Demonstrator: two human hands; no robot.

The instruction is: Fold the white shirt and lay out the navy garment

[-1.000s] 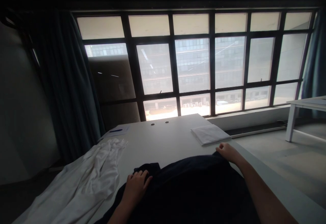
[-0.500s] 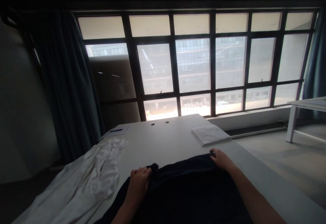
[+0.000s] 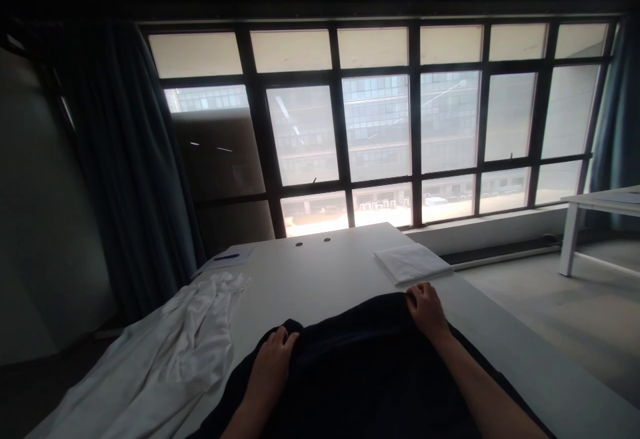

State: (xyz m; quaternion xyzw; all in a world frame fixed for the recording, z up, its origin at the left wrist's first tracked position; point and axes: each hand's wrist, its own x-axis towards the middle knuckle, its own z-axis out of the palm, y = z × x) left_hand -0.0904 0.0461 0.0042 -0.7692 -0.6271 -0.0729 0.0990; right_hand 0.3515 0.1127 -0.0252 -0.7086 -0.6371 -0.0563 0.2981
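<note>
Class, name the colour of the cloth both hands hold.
The cloth is near-black, possibly navy; head view.

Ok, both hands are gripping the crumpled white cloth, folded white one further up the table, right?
No: the head view shows the left hand and right hand on a dark cloth; the crumpled white cloth lies to the left. The rest holds.

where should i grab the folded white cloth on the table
Probably by its near edge, coming from the front: the folded white cloth lies flat and low on the white table, so fingers can pinch that edge. It faces the right hand, the closer one, now on the dark fabric.
</note>
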